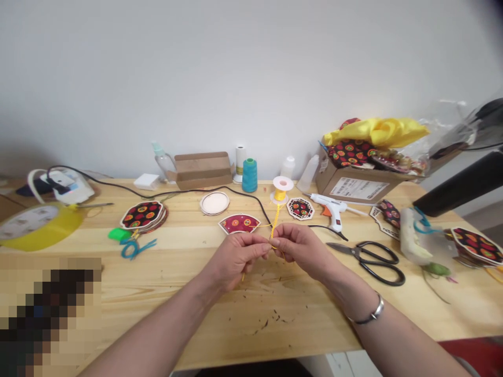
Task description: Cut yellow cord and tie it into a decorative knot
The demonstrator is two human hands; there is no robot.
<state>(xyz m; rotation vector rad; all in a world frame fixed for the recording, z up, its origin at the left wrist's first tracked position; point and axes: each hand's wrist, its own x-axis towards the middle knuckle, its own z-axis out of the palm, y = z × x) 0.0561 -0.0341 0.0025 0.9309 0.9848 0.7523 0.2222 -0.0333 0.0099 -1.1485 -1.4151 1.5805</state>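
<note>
My left hand (244, 255) and my right hand (295, 242) meet over the middle of the table, fingertips pinched together on a thin yellow cord (276, 217). From my fingers the cord runs up toward a white spool (280, 195) wound with yellow. A loose end hangs below my left hand. Just behind my hands lies a red fan-shaped piece (238, 223) with a flower pattern and a pale border; a yellow strand crosses its right side. The exact spot where my fingertips grip is partly hidden.
Black-handled scissors (369, 257) and a white glue gun (330, 208) lie to the right. Behind stand a teal thread cone (249, 176) and a full cardboard box (346, 183). A black cable (188, 191) crosses the table. Patterned pieces (142, 215) and yellow tape (58, 228) are at left.
</note>
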